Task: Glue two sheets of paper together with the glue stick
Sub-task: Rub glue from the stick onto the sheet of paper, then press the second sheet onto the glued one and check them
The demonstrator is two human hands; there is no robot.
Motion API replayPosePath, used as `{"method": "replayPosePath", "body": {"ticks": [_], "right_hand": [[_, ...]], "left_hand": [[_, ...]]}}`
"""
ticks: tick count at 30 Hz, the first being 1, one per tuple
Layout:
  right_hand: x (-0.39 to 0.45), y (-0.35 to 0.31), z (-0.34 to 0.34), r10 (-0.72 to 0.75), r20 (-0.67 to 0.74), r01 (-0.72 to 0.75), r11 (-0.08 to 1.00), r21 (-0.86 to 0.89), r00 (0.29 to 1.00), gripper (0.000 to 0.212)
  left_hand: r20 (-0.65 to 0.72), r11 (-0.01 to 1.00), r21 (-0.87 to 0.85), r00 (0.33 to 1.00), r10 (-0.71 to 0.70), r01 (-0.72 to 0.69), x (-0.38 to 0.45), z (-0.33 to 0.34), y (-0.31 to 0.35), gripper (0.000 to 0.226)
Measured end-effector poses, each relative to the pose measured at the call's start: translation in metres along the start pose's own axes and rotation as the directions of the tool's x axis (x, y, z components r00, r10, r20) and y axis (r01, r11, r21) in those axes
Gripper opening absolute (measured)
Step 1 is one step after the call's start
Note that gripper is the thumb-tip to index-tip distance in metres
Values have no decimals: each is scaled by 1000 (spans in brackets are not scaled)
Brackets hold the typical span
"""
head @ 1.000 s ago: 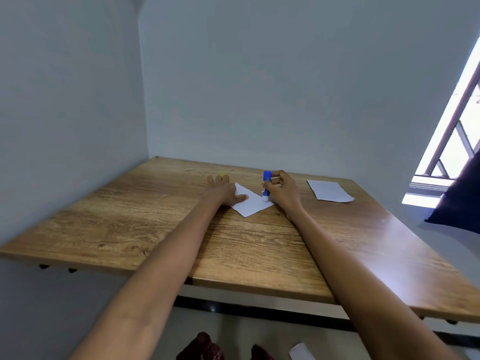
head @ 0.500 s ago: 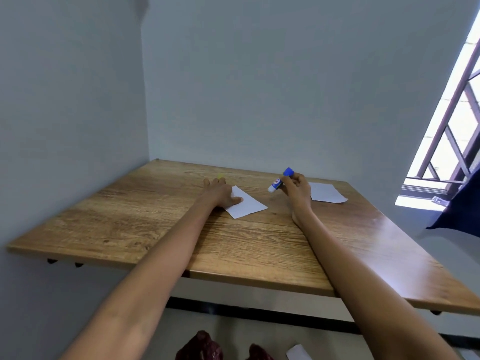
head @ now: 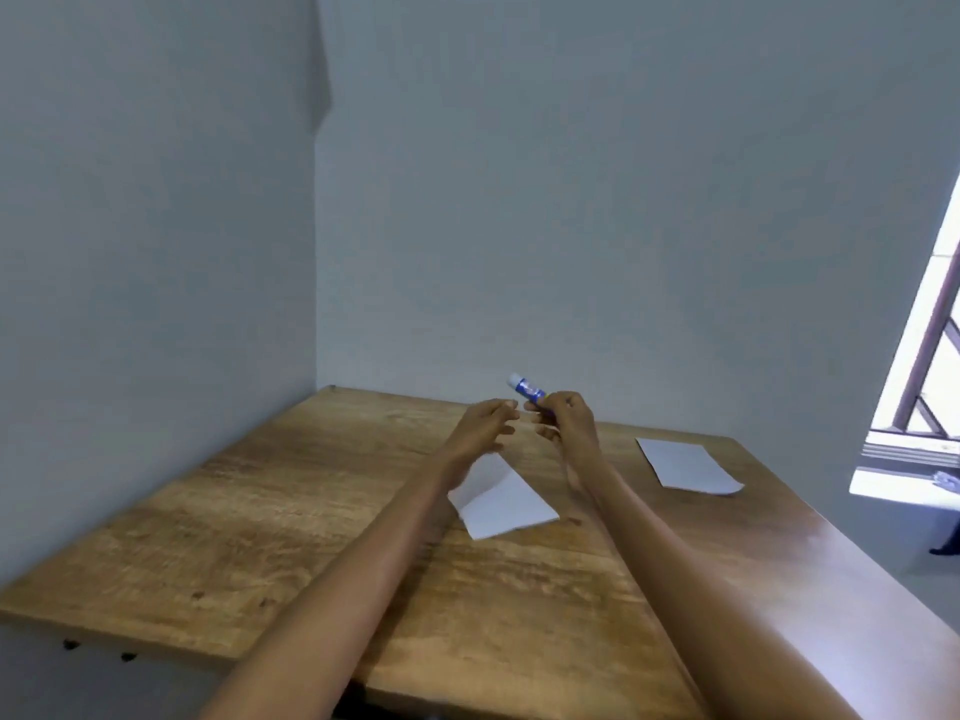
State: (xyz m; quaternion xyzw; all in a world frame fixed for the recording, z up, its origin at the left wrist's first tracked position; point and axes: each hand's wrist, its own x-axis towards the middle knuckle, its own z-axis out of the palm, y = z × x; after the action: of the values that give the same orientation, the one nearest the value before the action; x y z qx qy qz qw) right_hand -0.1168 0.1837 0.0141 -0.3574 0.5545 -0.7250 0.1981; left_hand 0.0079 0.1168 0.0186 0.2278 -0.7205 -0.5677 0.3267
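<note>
One glue stick (head: pixel 528 391) is up in the air above the wooden table (head: pixel 249 532), pinched at its lower end by the right hand (head: pixel 563 420). Its body is blue with a pale label band, and the end pointing up and to the left looks whitish; the blur makes it impossible to say whether that end is capped. The stick tilts, its free end leaning toward the back wall (head: pixel 597 200) and to the left. The right hand's fingers curl closed around the lower end, with the thumb side facing the other hand.

Just beside it, the left hand (head: pixel 485 427) hovers with fingers loosely spread and slightly bent, grasping nothing; its fingertips come close to the right hand's fingers, though contact cannot be made out.

Below both hands, a white sheet of paper (head: pixel 501 504) lies flat on the table, turned at an angle so one corner points toward the near edge; the left forearm crosses over its left side. A second white sheet (head: pixel 685 466) lies flat well apart to the right, near the table's far right corner.

A window (head: pixel 930 366) with a dark frame shows at the right edge.
</note>
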Motion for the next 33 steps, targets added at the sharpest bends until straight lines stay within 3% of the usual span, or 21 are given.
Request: {"method": "replayPosePath", "body": {"ticks": [2, 10, 14, 19, 25, 33], "right_hand": [[14, 8, 5, -25, 33, 28, 993, -116, 999, 5], [55, 43, 7, -114, 249, 221, 861, -459, 962, 11], [68, 47, 11, -129, 228, 240, 787, -568, 965, 19], [74, 55, 14, -98, 227, 236, 633, -738, 969, 33], [73, 59, 15, -60, 266, 258, 516, -817, 962, 25], [71, 59, 12, -29, 264, 235, 554, -798, 964, 34]], "left_hand": [[-37, 992, -124, 999, -32, 27, 11, 5, 1, 28], [-73, 998, -39, 996, -45, 42, 60, 4, -16, 30], [-72, 999, 46, 997, -21, 25, 75, 5, -24, 29], [-36, 992, 88, 995, -89, 92, 77, 3, -29, 47], [51, 972, 141, 980, -194, 186, 72, -2, -32, 42], [27, 960, 191, 976, -215, 206, 71, -2, -33, 45]]}}
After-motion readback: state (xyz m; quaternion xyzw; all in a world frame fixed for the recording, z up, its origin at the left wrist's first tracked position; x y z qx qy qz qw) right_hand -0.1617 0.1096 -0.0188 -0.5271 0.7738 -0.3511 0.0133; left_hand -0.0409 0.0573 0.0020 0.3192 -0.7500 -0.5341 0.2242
